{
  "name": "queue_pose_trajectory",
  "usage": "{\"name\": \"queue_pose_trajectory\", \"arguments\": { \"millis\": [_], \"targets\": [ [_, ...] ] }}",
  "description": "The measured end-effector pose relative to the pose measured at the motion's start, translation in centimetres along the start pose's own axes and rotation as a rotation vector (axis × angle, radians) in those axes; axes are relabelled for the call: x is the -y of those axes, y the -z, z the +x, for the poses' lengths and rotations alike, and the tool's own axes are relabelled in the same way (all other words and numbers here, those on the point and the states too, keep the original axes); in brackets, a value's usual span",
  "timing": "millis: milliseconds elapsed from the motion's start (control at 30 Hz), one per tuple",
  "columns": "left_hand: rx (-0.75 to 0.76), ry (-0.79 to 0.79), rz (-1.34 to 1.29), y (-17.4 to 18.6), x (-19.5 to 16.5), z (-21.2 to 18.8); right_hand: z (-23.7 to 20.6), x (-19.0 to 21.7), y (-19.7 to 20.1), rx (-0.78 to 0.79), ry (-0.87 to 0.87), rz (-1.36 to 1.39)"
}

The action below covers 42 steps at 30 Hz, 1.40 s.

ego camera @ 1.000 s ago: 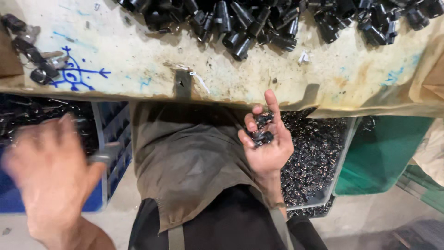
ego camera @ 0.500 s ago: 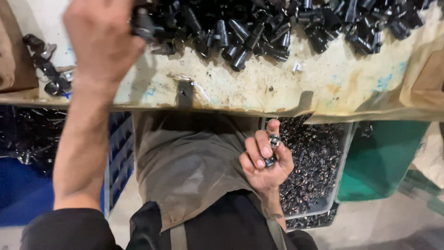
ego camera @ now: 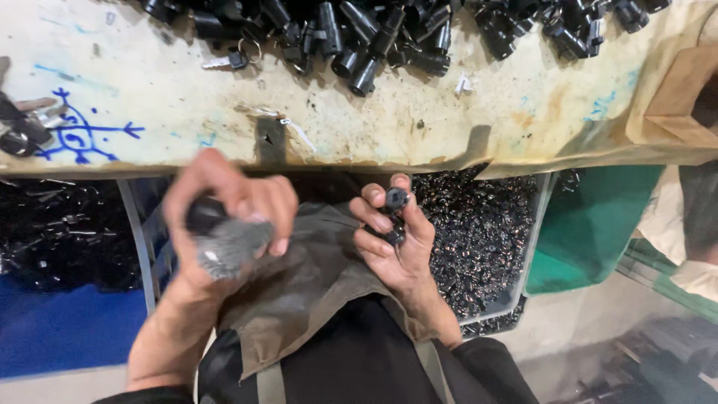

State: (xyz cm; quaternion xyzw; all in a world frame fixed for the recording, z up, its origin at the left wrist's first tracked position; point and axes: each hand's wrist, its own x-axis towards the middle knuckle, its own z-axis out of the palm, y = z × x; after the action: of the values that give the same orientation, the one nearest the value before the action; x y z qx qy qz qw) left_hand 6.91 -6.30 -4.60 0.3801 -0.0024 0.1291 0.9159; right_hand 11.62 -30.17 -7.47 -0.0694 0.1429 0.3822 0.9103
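My left hand (ego camera: 224,217) is below the workbench edge, blurred by motion, gripping a dark cylindrical part (ego camera: 217,239) with a grey metal end. My right hand (ego camera: 393,243) is over my lap, palm up, pinching a small black cap-like piece (ego camera: 396,197) between thumb and forefinger, with another small black piece (ego camera: 393,233) in the palm. Both hands hover above the olive cloth (ego camera: 314,284) on my lap. A heap of black cylindrical parts (ego camera: 374,37) lies along the far side of the stained workbench (ego camera: 449,120).
A clear bin of small dark metal pieces (ego camera: 479,239) stands under the bench to my right, next to a green bin (ego camera: 598,224). A blue crate (ego camera: 67,322) with dark parts is on the left. Keys (ego camera: 30,120) lie at the bench's left edge.
My left hand has come down from the heap on the bench to my lap, now gripping a dark cylindrical part. My right hand stays over my lap with its small pieces.
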Motion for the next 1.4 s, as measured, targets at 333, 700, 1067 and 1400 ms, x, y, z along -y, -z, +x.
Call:
{"name": "queue_pose_trajectory", "arguments": {
  "millis": [333,700,1067,1400],
  "targets": [
    [0.214,0.165,0.85,-1.4,2.6,-2.3,0.4,-0.3,-0.8,0.211,0.639,-1.042],
    [0.671,0.144,1.159,-2.0,2.6,-1.0,0.2,2.6,-3.9,0.509,0.447,-1.989],
    [-0.012,0.482,2.463,2.8,-9.2,-6.0,2.2,0.2,-0.8,-0.293,0.375,-0.735],
    [-0.047,-0.568,1.845,5.0,-1.6,9.0,0.9,1.1,-0.1,0.048,-0.089,-0.396]
  ]
}}
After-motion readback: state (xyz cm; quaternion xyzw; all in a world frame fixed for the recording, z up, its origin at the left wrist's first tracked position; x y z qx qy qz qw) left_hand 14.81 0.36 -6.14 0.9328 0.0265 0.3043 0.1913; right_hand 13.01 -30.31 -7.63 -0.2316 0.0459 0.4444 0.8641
